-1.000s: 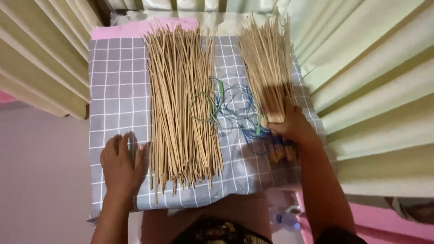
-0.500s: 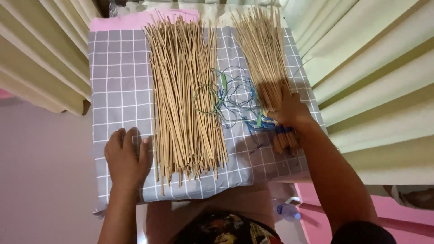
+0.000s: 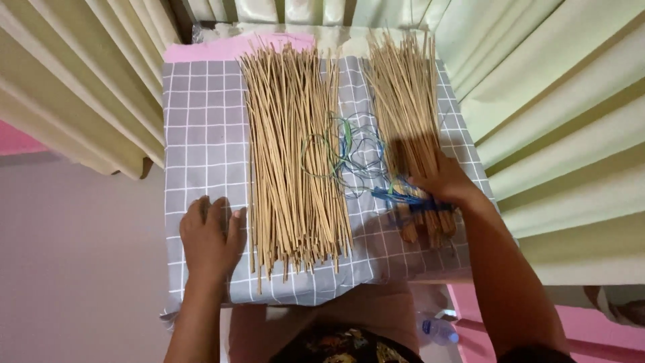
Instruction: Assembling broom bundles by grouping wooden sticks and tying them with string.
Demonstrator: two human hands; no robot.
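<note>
The left hand (image 3: 209, 235) is lying flat and released on the grey checked cloth (image 3: 201, 134), just beside the big loose pile of sticks (image 3: 292, 154). Coloured rubber bands (image 3: 349, 158) are lying in the middle. The right hand (image 3: 443, 181) is grasping the smaller bundle of sticks (image 3: 403, 107).

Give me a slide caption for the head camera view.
Left hand flat on checked cloth beside loose sticks; right hand on banded bundle.
</note>
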